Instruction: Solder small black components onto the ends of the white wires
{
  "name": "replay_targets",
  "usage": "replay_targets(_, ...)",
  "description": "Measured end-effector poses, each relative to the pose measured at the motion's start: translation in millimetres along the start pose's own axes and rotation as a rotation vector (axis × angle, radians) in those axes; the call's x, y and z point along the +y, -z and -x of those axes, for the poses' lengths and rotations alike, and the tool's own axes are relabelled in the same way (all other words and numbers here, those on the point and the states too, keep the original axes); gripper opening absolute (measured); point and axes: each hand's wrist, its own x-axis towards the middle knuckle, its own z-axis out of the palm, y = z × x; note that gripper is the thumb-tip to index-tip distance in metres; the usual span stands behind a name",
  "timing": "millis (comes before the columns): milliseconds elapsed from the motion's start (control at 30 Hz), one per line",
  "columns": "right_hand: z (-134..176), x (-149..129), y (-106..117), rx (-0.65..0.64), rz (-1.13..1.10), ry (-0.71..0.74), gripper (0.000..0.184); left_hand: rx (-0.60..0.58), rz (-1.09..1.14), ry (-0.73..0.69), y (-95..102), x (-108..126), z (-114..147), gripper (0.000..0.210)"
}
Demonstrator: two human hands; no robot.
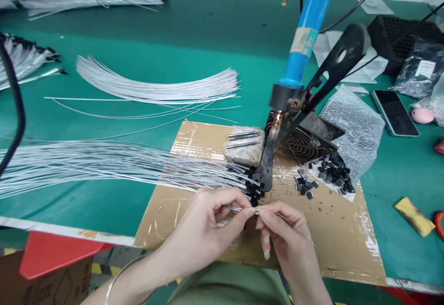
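Over the front of a cardboard sheet (333,245), my two hands meet, their fingertips almost touching. My left hand (215,231) pinches a thin cable (236,208) between thumb and forefinger. Close by on the right, my right hand (291,235) is pinched on a fine silvery wire (300,232), which trails out to the lower right. The cable's end is hidden by the fingertips. Just beyond my hands lie several white cables (132,161) with black connectors (255,187) on their ends. Above these stands a clamped blue soldering iron (303,41), its tip pointing down.
A fibrous pad (244,152) carries metal rods. Behind the iron sits a black fan (298,143). Loose black connector pieces (333,173) spill from a plastic bag (357,129). Another white cable bundle (156,87) lies behind; a phone (395,113) and yellow sponge (414,216) are rightward.
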Motion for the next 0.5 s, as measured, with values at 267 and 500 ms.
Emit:
replay_targets(267,0.3,3.6,-2.7,0.044,0.007,0.053,0.023,0.084,0.035,-0.027,-7.3,-3.8,-1.1,0.03)
replay_targets(500,-0.8,5.9,-5.6,0.088,0.03,0.097,0.025,0.228,-0.004,-0.141,-16.5,-16.0,2.1,0.029)
